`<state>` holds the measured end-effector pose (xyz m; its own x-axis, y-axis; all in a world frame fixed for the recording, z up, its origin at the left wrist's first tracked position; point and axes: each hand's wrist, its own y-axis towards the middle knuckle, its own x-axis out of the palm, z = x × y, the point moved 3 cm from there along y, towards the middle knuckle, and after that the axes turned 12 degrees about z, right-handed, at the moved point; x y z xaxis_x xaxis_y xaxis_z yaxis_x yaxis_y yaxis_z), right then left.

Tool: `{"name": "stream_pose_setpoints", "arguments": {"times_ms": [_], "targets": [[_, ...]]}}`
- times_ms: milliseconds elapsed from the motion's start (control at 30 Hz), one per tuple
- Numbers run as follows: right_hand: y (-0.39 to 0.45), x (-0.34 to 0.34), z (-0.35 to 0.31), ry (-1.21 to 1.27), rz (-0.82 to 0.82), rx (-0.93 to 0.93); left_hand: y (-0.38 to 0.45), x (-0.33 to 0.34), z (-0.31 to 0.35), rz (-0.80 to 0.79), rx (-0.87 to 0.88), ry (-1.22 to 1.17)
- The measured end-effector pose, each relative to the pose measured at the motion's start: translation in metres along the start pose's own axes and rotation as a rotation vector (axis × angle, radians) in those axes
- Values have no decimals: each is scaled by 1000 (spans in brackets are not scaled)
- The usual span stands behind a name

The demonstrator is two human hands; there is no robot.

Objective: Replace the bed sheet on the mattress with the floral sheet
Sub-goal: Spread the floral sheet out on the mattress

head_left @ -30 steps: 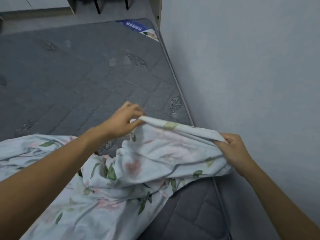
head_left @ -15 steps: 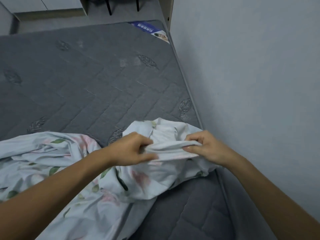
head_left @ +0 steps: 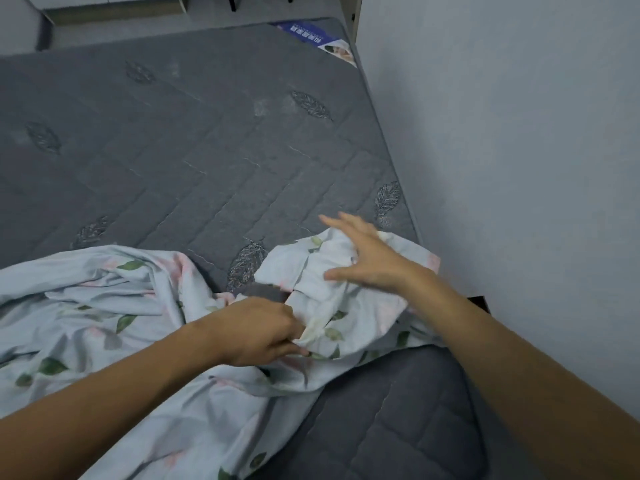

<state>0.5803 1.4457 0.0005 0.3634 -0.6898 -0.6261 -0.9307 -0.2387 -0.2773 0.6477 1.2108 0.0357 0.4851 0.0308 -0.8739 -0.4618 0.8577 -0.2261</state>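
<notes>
The floral sheet (head_left: 104, 306), pale blue with pink flowers and green leaves, lies crumpled across the near part of the bare grey quilted mattress (head_left: 207, 150). My left hand (head_left: 263, 330) pinches a fold of the sheet's edge near the middle. Over the bunched corner of the sheet by the wall, my right hand (head_left: 367, 258) hovers or rests with fingers spread and straight, holding nothing.
A pale wall (head_left: 519, 168) runs along the mattress's right side with a narrow gap. A blue label (head_left: 318, 39) sits at the mattress's far right corner. Floor and furniture legs show beyond the far edge.
My right hand has let go of the sheet edge and moved up over the bunched corner with fingers spread. My left hand keeps its pinch and has dropped lower.
</notes>
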Motion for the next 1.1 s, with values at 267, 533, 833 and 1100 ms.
{"name": "stream_pose_setpoints", "arguments": {"times_ms": [267,533,833,1100], "targets": [[-35,29,89,-437,-27,66,-35,-15,-48,197,-35,80],[-98,-35,125,-824,-503,480,-17,-80,-70,494,-160,243],[-40,11,-48,486,-182,74,18,-91,-44,589,-343,-159],[-106,0,-17,316,-352,96,-16,12,-66,-118,-144,-49]]}}
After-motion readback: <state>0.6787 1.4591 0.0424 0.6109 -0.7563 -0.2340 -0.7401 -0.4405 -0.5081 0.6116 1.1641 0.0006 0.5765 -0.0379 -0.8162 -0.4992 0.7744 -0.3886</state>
